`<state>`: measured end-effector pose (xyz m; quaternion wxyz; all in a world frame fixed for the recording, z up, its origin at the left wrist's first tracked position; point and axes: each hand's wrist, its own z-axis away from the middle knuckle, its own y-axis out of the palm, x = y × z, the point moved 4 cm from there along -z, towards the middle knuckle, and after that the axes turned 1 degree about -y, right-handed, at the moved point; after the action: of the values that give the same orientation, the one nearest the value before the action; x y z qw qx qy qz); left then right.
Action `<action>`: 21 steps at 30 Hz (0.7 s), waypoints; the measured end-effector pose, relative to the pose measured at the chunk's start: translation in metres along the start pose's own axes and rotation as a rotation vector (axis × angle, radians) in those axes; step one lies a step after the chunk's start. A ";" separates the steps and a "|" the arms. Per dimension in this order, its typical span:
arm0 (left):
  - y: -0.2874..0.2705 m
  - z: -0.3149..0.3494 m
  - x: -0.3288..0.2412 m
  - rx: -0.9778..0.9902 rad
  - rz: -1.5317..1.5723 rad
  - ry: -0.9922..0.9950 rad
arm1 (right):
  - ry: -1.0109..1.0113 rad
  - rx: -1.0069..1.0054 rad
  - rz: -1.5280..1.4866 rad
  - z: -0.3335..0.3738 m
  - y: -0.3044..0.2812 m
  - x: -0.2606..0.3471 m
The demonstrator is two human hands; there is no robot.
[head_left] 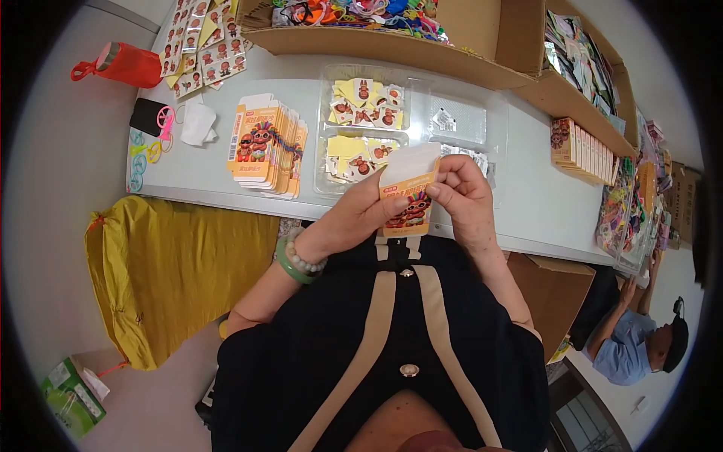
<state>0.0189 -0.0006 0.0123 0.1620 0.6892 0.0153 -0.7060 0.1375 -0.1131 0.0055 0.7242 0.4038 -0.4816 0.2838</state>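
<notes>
Between my hands is a small orange carton with cartoon figures on its front and its white top flap up. My left hand grips its left side, thumb across the front. At its right edge the thumb and fingers of my right hand are pinched together; whether something small is between them I cannot make out. Just beyond my hands stands a clear plastic tray with cartoon stickers and small clear packets in its compartments. A stack of similar flat cartons lies to the left.
Cardboard boxes of colourful trinkets and packets line the far side. Upright cartons stand in a row at right. Sticker sheets, a red pouch and a black phone-like object lie left. Another person is at far right.
</notes>
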 end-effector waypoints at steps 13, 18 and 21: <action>-0.007 0.020 0.021 -0.298 -0.014 0.115 | 0.000 0.022 0.111 0.006 -0.008 -0.005; -0.004 0.011 0.022 -0.027 0.189 -0.188 | -0.028 0.146 0.264 0.008 -0.007 0.000; -0.003 0.008 0.011 -0.066 -0.123 -0.006 | 0.104 0.105 0.224 0.009 -0.009 0.005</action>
<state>0.0105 -0.0017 0.0012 0.1408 0.6794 0.0802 -0.7157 0.1420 -0.1251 0.0089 0.6898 0.3698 -0.4700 0.4082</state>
